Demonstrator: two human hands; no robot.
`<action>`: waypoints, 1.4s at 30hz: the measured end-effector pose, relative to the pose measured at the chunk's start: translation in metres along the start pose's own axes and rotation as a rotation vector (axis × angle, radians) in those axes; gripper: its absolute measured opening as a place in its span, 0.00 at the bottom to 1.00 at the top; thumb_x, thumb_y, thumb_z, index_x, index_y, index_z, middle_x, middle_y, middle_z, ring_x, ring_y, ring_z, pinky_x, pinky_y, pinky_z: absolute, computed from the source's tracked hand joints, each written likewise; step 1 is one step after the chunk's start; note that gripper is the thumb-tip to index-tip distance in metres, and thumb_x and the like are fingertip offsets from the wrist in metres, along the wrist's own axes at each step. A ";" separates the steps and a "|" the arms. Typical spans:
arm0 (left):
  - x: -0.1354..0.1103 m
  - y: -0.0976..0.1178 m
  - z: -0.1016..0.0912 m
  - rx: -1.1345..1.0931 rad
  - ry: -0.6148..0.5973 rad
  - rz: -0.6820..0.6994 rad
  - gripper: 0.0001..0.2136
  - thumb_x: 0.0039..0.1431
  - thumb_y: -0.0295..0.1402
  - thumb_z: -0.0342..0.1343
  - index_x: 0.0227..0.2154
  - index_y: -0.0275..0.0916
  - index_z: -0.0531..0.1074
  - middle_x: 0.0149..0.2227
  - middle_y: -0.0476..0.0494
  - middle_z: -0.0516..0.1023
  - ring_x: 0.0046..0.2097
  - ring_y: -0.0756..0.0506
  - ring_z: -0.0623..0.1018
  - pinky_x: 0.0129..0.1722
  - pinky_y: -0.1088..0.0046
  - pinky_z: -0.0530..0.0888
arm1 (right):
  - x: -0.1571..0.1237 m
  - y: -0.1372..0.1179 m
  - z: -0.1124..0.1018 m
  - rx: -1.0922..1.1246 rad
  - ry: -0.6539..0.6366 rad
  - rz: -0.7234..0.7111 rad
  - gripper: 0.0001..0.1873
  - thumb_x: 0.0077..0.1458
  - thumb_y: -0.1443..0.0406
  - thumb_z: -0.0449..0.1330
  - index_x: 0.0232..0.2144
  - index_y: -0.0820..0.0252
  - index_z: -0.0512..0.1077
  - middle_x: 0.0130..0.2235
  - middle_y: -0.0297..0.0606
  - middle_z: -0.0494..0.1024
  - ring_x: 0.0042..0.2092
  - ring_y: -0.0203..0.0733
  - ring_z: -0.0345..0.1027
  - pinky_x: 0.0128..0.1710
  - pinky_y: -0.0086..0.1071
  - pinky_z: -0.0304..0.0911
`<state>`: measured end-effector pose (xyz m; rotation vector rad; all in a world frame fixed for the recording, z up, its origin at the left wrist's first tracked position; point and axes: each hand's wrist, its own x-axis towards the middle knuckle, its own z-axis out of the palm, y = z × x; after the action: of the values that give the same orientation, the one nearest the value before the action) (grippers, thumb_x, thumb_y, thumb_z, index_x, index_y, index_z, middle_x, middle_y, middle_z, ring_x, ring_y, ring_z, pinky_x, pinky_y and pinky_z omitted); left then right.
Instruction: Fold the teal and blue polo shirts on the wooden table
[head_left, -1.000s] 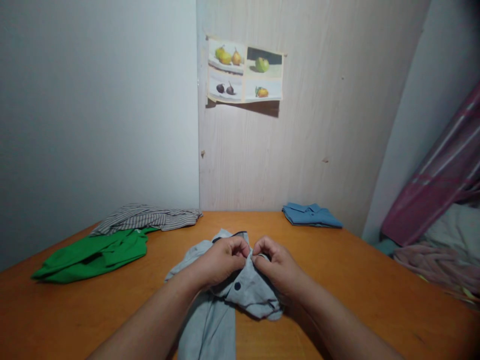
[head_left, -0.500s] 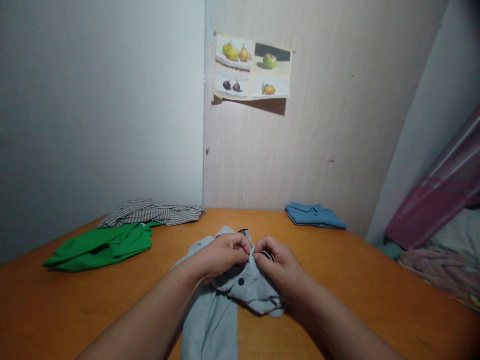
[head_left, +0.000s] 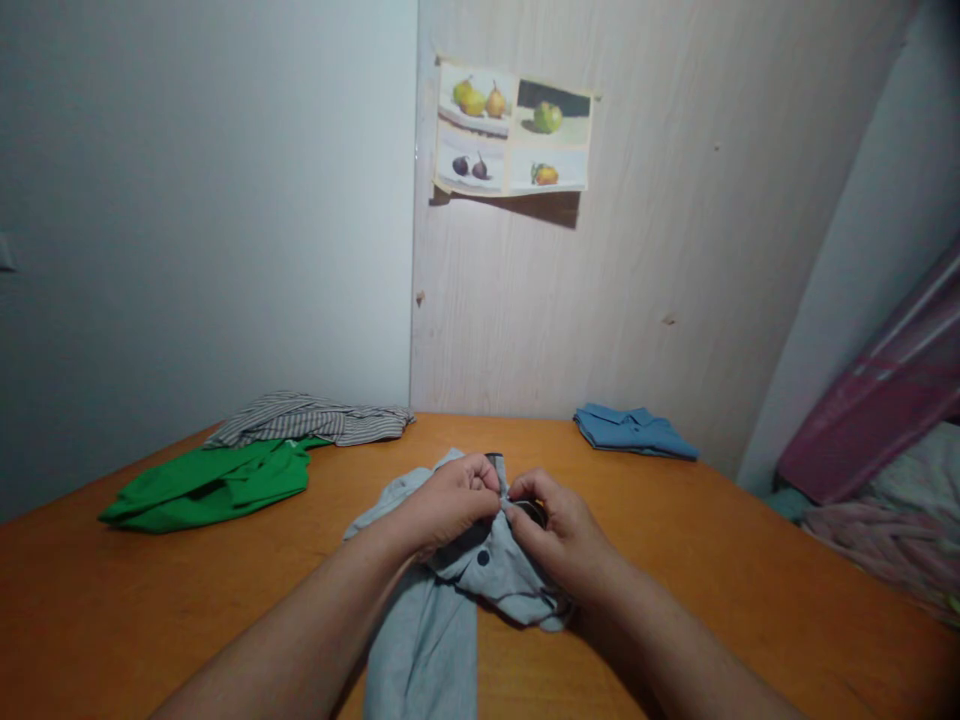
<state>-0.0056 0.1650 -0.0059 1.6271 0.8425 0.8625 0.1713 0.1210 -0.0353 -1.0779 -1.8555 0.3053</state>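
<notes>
A light grey shirt (head_left: pixel 424 640) with dark round buttons lies bunched on the table in front of me, one sleeve stretching toward my body. My left hand (head_left: pixel 457 505) is closed, thumb and fingers pinching the shirt's front edge near the collar. Just to its right, my right hand (head_left: pixel 551 525) pinches the same edge, and the fingertips of both hands almost meet. Whatever small part sits between the fingertips is hidden. One dark button (head_left: pixel 483 558) shows on the cloth below the hands.
On the orange-brown table (head_left: pixel 240 600), a green garment (head_left: pixel 210 487) lies at the left, against a striped garment (head_left: pixel 307 418) behind it. A folded blue shirt (head_left: pixel 634 430) rests at the back right. Pinkish bedding (head_left: pixel 877 545) is beyond the right edge. A fruit print (head_left: pixel 514 130) hangs on the wall.
The fingers of both hands have shifted slightly while keeping their pinch on the grey shirt. The camera view has turned a little to the left.
</notes>
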 end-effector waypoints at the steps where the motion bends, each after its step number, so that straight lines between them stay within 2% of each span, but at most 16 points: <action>1: 0.000 0.000 0.001 -0.034 -0.007 -0.007 0.10 0.44 0.26 0.58 0.30 0.40 0.66 0.22 0.58 0.63 0.22 0.54 0.61 0.21 0.79 0.53 | 0.000 -0.001 0.000 -0.001 -0.005 -0.003 0.05 0.57 0.67 0.58 0.38 0.55 0.70 0.35 0.34 0.74 0.37 0.40 0.67 0.38 0.31 0.59; 9: 0.001 -0.001 0.003 -0.157 -0.002 -0.036 0.12 0.42 0.23 0.58 0.31 0.40 0.64 0.23 0.57 0.65 0.23 0.54 0.63 0.22 0.79 0.55 | 0.001 -0.003 -0.001 0.003 -0.006 0.001 0.07 0.57 0.67 0.59 0.39 0.55 0.69 0.36 0.33 0.74 0.37 0.39 0.67 0.38 0.31 0.60; 18: 0.002 -0.004 -0.005 -0.183 -0.092 -0.070 0.14 0.43 0.24 0.57 0.35 0.39 0.65 0.24 0.56 0.67 0.25 0.54 0.66 0.24 0.79 0.57 | 0.001 -0.001 0.002 0.055 0.004 0.096 0.07 0.56 0.67 0.59 0.39 0.56 0.68 0.35 0.32 0.72 0.35 0.38 0.65 0.35 0.30 0.59; 24: 0.003 -0.006 -0.003 -0.167 -0.068 -0.047 0.14 0.44 0.22 0.56 0.35 0.40 0.63 0.24 0.57 0.66 0.23 0.54 0.65 0.22 0.78 0.54 | 0.001 -0.001 0.004 0.113 -0.011 0.161 0.06 0.55 0.66 0.58 0.38 0.57 0.68 0.34 0.31 0.71 0.35 0.39 0.64 0.35 0.31 0.58; 29: 0.002 -0.005 -0.002 -0.142 -0.063 -0.012 0.15 0.44 0.21 0.54 0.36 0.40 0.62 0.23 0.57 0.66 0.23 0.54 0.64 0.22 0.77 0.54 | 0.001 -0.002 0.005 0.213 -0.018 0.221 0.08 0.53 0.67 0.58 0.38 0.57 0.68 0.34 0.31 0.70 0.36 0.39 0.62 0.35 0.31 0.58; 35: -0.001 -0.001 0.000 -0.176 -0.045 -0.045 0.15 0.43 0.20 0.54 0.35 0.40 0.61 0.23 0.56 0.68 0.24 0.53 0.67 0.23 0.78 0.57 | 0.002 0.003 0.006 0.388 -0.052 0.275 0.11 0.50 0.68 0.59 0.39 0.58 0.67 0.34 0.31 0.69 0.36 0.39 0.61 0.35 0.31 0.58; 42: -0.002 0.003 0.003 -0.227 -0.043 -0.029 0.16 0.42 0.21 0.54 0.34 0.40 0.60 0.23 0.57 0.67 0.22 0.55 0.64 0.22 0.78 0.55 | 0.000 0.002 0.006 0.476 -0.079 0.326 0.11 0.53 0.66 0.58 0.41 0.57 0.67 0.35 0.32 0.71 0.36 0.39 0.62 0.35 0.31 0.58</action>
<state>-0.0036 0.1618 -0.0041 1.4270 0.7092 0.8671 0.1675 0.1237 -0.0400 -1.0335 -1.5534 0.9401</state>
